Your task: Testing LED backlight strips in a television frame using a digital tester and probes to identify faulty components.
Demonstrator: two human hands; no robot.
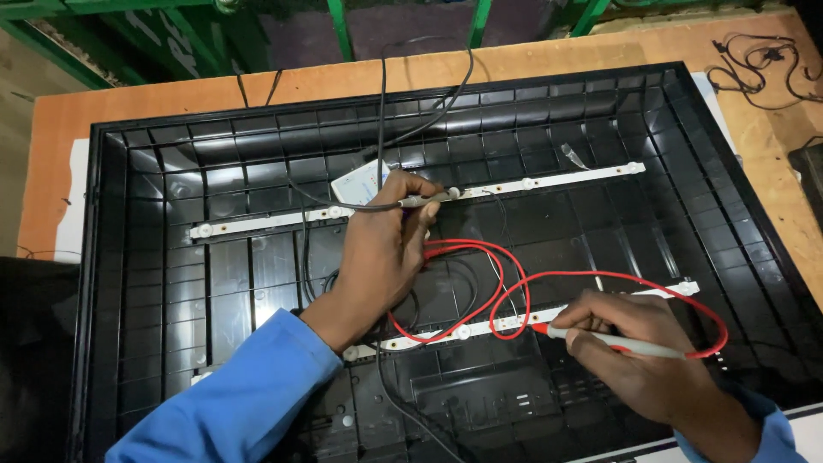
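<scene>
Two hands holding test probes on light strips inside a black panel shell.

Left hand (381, 249): closed around a grey probe (424, 201) on a black wire (381, 111), tip touching the upper white strip (549, 182) just beyond the fingertips; a small white box (358, 183) lies just past the knuckles. Right hand (634, 347): pinched pen-fashion on a white probe (621, 343) with a red tip, tip touching the lower white strip (506, 323) just left of the fingers; a red wire (506, 279) loops between the two hands. Black ribbed shell (214, 283) under both hands, resting on a wooden table (69, 154). Blue sleeves (249, 399) cover both forearms. Loose black cable (759, 64) lies on the table, well beyond the right hand.
</scene>
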